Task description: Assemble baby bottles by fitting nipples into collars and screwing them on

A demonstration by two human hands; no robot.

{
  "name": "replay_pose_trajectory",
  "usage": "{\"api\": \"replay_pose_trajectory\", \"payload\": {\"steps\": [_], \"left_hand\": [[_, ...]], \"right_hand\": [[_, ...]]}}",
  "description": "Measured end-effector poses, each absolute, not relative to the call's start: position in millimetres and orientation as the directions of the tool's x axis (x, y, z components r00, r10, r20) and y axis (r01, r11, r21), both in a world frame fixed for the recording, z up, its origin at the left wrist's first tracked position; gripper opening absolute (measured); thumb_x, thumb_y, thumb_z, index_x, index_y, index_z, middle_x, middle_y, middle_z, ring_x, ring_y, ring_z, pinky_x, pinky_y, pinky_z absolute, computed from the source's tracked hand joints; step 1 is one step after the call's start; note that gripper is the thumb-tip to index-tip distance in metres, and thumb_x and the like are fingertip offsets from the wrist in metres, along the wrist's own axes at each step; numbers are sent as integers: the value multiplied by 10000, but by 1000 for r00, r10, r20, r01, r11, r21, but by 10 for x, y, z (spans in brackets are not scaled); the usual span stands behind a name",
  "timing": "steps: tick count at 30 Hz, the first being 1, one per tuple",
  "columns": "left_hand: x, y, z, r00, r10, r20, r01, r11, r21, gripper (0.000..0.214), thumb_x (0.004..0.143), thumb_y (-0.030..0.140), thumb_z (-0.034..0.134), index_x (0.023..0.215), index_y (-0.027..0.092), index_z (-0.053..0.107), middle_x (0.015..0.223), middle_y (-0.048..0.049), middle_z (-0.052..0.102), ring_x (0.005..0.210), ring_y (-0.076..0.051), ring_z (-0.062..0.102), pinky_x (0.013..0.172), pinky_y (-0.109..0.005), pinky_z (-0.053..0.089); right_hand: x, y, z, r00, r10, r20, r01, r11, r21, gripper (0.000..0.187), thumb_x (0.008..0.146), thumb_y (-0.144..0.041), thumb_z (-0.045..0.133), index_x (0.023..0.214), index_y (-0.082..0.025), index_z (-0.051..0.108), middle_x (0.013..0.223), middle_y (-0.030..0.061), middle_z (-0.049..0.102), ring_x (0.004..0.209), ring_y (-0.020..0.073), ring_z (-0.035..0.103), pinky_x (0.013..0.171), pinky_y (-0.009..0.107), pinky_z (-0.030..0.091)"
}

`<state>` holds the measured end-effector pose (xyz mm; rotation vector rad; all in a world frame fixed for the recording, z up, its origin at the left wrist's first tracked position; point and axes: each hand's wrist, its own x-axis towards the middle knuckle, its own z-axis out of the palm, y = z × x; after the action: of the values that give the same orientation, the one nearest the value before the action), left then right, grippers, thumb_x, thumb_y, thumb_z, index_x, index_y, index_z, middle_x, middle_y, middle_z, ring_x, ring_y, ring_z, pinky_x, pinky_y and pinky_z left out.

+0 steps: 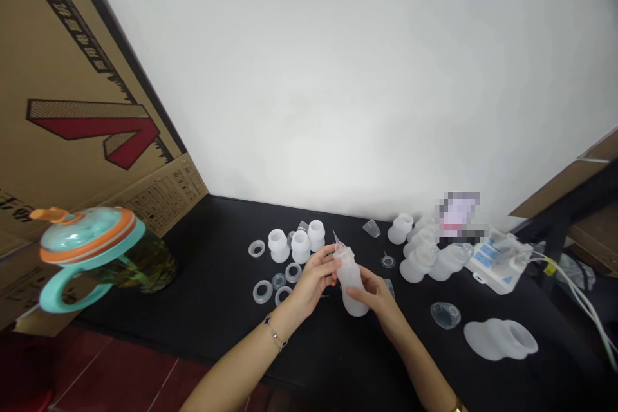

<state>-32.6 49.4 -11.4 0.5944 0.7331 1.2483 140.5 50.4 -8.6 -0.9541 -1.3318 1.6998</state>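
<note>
A frosted white baby bottle (354, 299) is tilted in front of me, its mouth up and to the left. My right hand (379, 296) is wrapped round its lower body. At the neck, my left hand (316, 275) is closed with thumb and fingers, touching the rim. A clear pointed teat (338, 239) sticks up at the bottle's mouth; how far it is seated is not clear. Left of my hands lie several pale rings (263, 291) and a small clear disc (279, 280). Another clear teat (387, 261) with a thin stem lies behind my right hand.
Several short white bottle parts (279, 246) stand behind my left hand. On the right are frosted bottles (419, 262), a white box (502, 261) with cables, a clear cap (445, 315) and a frosted bottle (499, 339) lying down. A turquoise jug (140, 264) and cardboard box (96, 87) are left.
</note>
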Motion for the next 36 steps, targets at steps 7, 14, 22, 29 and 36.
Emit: {"api": "replay_pose_trajectory", "payload": {"steps": [7, 14, 22, 29, 36], "left_hand": [[-330, 504, -118, 148, 974, -170, -621, 225, 751, 453, 713, 245, 864, 1130, 172, 701, 762, 16, 627, 550, -58, 484, 524, -192, 373], [-329, 505, -129, 142, 975, -168, -621, 220, 753, 444, 712, 233, 865, 1122, 176, 706, 780, 5, 646, 553, -63, 486, 529, -198, 365], [-334, 502, -120, 141, 976, -167, -612, 219, 760, 444, 712, 240, 864, 1123, 175, 710, 764, 12, 630, 558, -60, 481, 536, -200, 370], [-339, 505, -104, 136, 977, -165, -607, 213, 766, 463, 696, 251, 870, 1121, 168, 708, 759, 13, 626, 560, -64, 488, 536, -205, 365], [-340, 507, -90, 123, 978, -169, -600, 209, 772, 452, 689, 251, 869, 1104, 166, 712, 751, 12, 624, 568, -74, 493, 536, -212, 358]], "right_hand": [[1401, 500, -77, -429, 898, -98, -116, -162, -980, 490, 696, -423, 857, 1140, -255, 739, 1005, 42, 769, 1031, 316, 665, 948, 439, 483], [1398, 492, -66, -427, 899, -98, -131, -168, -977, 483, 692, -419, 863, 1128, -250, 742, 1029, 43, 767, 1034, 307, 661, 958, 427, 471], [1396, 489, -61, -428, 899, -91, -139, -165, -976, 468, 706, -396, 855, 1133, -245, 738, 1012, 37, 765, 990, 286, 663, 927, 407, 472], [1394, 485, -56, -422, 901, -98, -123, -164, -979, 477, 702, -408, 850, 1137, -246, 739, 1003, 38, 764, 1010, 303, 659, 923, 414, 476], [1406, 483, -50, -414, 905, -97, -99, -150, -984, 493, 702, -425, 852, 1148, -251, 737, 1042, 40, 764, 1006, 303, 661, 908, 410, 486]]}}
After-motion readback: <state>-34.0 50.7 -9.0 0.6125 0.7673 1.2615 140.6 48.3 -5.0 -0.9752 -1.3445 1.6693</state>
